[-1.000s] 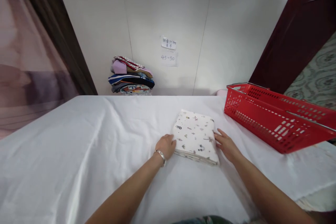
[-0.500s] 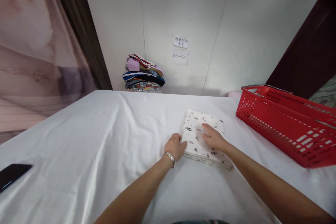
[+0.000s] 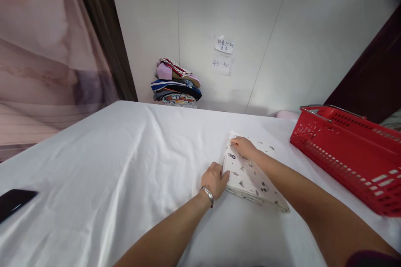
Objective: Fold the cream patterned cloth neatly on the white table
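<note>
A folded white cloth with small printed motifs lies flat on the white-covered table, its layered near edge showing. My left hand, with a silver bracelet at the wrist, grips the cloth's left edge, thumb on top and fingers curled beside it. Across the top of the cloth reaches my right arm; my right hand is closed, its bent fingertips on the cloth near the far left corner. The forearm hides part of the cloth's right side, and whether the right fingers pinch a layer is hard to see.
A red plastic basket with metal handles stands at the right. A black phone lies at the left edge. Folded fabrics are stacked against the wall behind the table. Paper notes hang on the wall; a pink curtain hangs left.
My right hand has moved from the middle of the cloth toward its far left corner, and its fingers have curled. My left hand stays at the left edge. The view has shifted slightly.
</note>
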`<state>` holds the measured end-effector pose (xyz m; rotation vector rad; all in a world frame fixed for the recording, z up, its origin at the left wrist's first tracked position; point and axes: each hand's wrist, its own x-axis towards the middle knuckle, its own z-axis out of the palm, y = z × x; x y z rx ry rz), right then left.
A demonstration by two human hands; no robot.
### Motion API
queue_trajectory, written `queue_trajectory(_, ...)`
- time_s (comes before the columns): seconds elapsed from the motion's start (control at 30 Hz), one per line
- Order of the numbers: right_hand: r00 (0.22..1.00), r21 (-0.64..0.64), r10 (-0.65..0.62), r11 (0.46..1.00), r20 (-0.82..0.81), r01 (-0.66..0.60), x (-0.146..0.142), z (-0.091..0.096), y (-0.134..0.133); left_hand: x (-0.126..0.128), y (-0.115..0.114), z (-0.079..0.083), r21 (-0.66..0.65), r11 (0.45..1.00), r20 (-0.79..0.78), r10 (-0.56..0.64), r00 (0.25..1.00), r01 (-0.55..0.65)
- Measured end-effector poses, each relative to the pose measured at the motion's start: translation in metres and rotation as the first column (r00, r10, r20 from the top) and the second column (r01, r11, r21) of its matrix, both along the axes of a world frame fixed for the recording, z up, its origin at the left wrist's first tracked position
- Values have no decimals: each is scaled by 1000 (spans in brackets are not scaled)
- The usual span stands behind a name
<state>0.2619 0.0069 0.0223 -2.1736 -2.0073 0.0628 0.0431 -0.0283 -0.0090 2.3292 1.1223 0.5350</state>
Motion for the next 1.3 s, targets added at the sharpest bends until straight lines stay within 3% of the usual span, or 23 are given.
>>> queue_trajectory(0.3, 988, -121, 109, 988, 114, -95, 10, 4, 14, 1, 2, -1, -12, 1000, -28, -17, 999, 17)
queue_trajectory(1.3, 976, -135, 176, 978, 125, -159, 17, 1, 29, 1, 4, 0, -30, 998, -45, -52, 998, 51)
